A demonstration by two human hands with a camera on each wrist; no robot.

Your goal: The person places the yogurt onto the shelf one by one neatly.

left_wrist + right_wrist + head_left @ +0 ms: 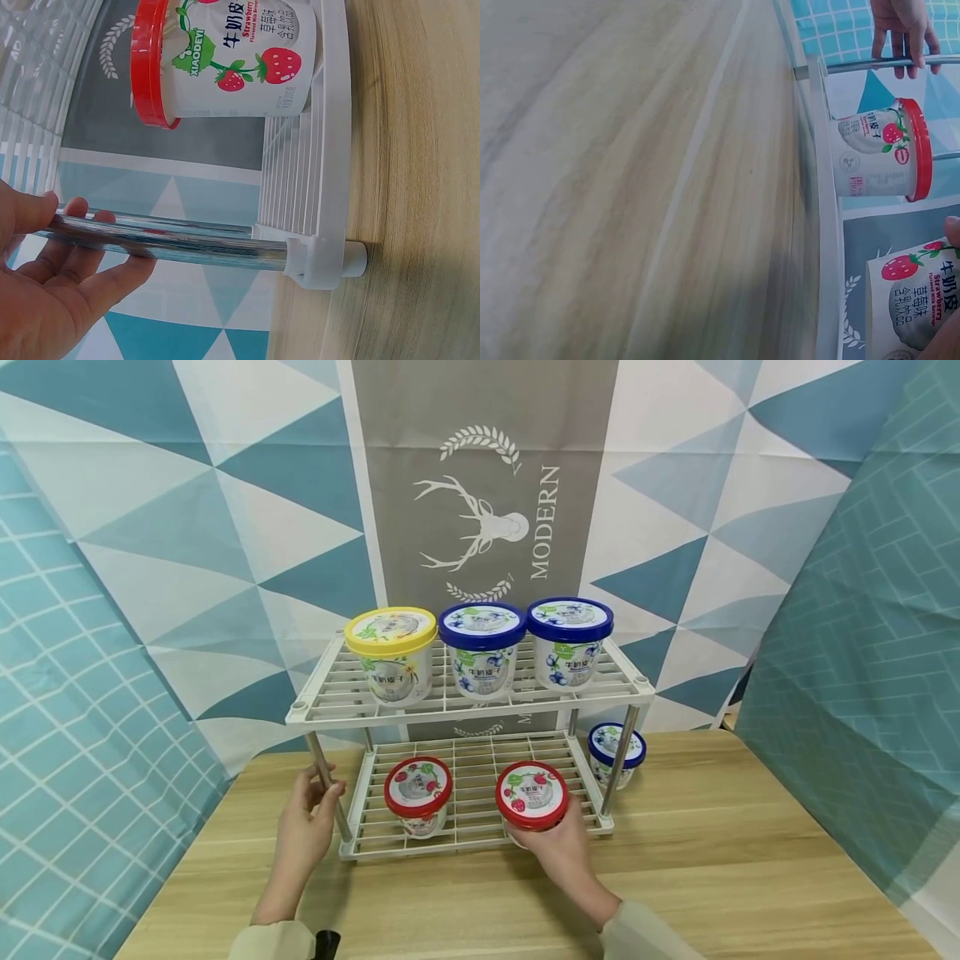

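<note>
A white two-tier rack [468,843] with metal posts stands on the table. My left hand [307,827] holds its front left post [187,246] between thumb and fingers. On the right side of the lower shelf, my right hand [564,852] grips a red-lidded strawberry milk tub [532,792] around its side, just under the lid. That tub's printed side [915,300] shows in the right wrist view, partly covered by fingers. Another red-lidded strawberry tub [417,789] sits upright on the lower shelf's left, between my hands.
On the upper shelf stand a yellow-lidded tub [392,652] and two blue-lidded tubs, one central [482,647] and one at the right [570,643]. One more blue-lidded tub [617,752] is on the wooden table [720,843], behind the right front post. Patterned cloth [300,527] hangs behind.
</note>
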